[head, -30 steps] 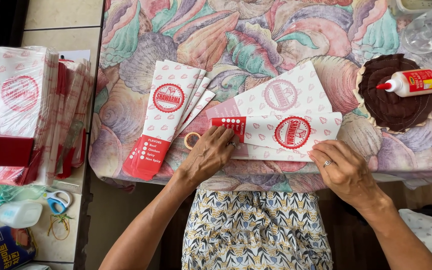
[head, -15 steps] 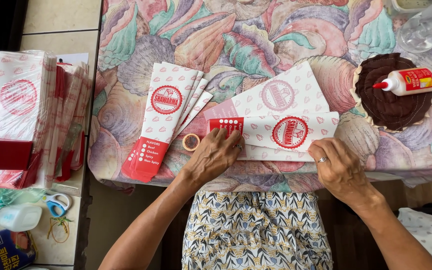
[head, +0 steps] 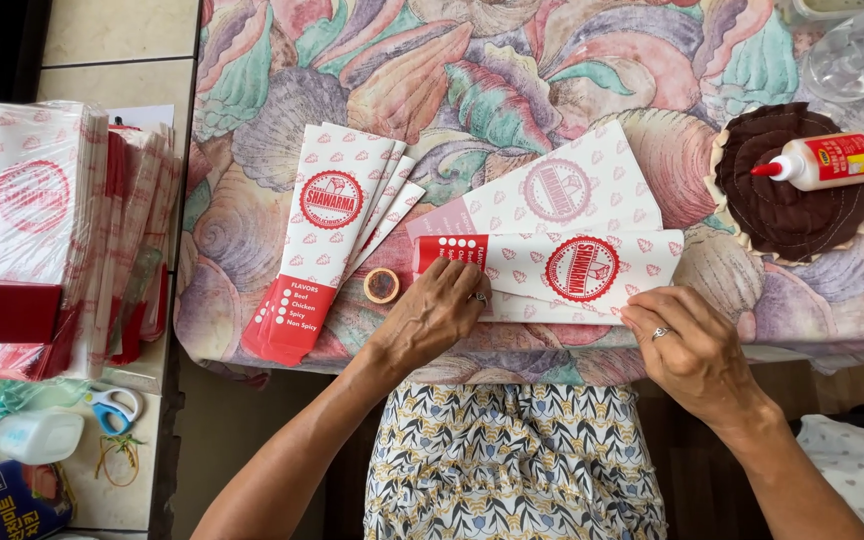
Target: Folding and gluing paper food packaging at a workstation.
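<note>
Hands pressing flat: left hand point(head: 434, 312) and right hand point(head: 690, 345) are creasing the white-and-red printed paper sleeve point(head: 562, 270); firm, even pressure along the fold seems best.

Shell-patterned tablecloth point(head: 512, 70) bears paper sleeves point(head: 337, 215), glue bottle point(head: 822, 162), perhaps tape point(head: 382, 285).

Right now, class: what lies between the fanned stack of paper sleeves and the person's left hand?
A small tape roll on the tablecloth, between the sleeve stack and left hand, in the head view.
</note>
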